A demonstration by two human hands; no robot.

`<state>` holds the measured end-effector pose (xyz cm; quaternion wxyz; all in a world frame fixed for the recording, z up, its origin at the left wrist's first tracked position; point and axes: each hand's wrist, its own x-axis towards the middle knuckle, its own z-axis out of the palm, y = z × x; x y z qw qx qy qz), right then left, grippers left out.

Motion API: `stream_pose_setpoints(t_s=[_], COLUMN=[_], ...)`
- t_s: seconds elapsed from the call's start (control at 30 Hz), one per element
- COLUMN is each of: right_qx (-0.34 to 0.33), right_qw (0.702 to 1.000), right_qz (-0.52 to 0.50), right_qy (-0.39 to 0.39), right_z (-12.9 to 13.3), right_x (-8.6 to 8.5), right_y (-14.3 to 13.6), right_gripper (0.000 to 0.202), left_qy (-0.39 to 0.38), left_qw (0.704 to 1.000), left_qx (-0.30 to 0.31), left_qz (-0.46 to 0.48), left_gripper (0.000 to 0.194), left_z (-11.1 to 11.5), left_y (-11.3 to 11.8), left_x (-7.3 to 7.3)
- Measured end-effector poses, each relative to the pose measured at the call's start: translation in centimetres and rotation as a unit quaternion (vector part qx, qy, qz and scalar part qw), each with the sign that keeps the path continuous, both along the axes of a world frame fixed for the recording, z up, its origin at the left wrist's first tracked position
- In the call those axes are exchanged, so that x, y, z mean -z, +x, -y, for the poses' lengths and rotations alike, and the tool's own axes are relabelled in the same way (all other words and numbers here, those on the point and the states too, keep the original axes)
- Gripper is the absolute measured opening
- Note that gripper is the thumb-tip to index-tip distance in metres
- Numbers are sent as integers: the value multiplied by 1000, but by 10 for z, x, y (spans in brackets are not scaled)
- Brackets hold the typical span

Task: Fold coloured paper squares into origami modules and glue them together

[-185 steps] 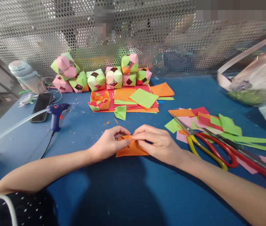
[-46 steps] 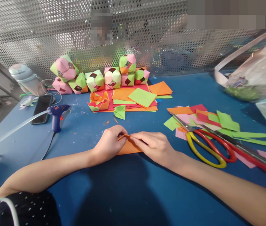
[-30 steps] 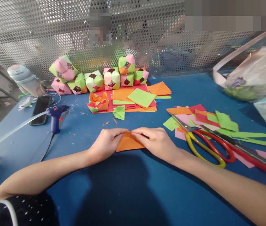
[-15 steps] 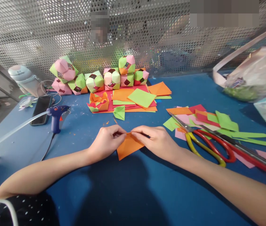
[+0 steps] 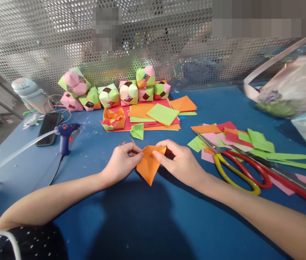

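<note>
Between my two hands is a square of orange paper (image 5: 149, 167), creased and held with one corner toward me, a little above the blue table (image 5: 142, 224). My left hand (image 5: 121, 163) pinches its left corner between thumb and fingers. On the other side, my right hand (image 5: 181, 163) grips the upper right part, thumb on the front face and fingers behind. Just beyond the hands lies a small folded green paper piece (image 5: 137, 130). Farther back, an open orange, red and green folded paper form (image 5: 113, 119) sits beside stacked paper sheets (image 5: 163, 113).
Folded paper balls (image 5: 109, 95) line the back by a perforated metal screen (image 5: 185, 68). At left are a blue glue gun (image 5: 65, 139), a phone (image 5: 48, 128) and a bottle (image 5: 30, 94). Scissors (image 5: 236, 169) lie on paper scraps (image 5: 258, 141) at right, near a plastic bag (image 5: 288, 90).
The orange paper has been turned and opened out, so a corner now points toward me and creases show. My right thumb has moved onto its front face.
</note>
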<state>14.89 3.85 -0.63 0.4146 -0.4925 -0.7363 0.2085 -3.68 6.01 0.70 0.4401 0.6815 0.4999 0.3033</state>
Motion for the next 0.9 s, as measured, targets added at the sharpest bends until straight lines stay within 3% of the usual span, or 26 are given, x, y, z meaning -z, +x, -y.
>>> stream_pose_setpoints(t_s=[0.23,0.43,0.57,0.9], right_qx=[-19,-70,-90,-53], right_qw=[1000,997,995,984], right_qz=[-4,-24,-40,-68], right_qy=[-5,-2,-18,-156], right_z=[0,0,2,-1], right_x=[-3,-6,-7,-12], right_y=[-2,-4,-6,-4], right_gripper=[6,10,12,14], left_qy=[-48,2,-8,-77], left_qw=[999,999,998,996], left_qx=[9,39,54,43], left_qz=[24,-18,-3,21], left_gripper=[12,12,15,22], left_z=[2,10,12,7], left_y=[2,4,5,4], left_x=[3,2,1,-3])
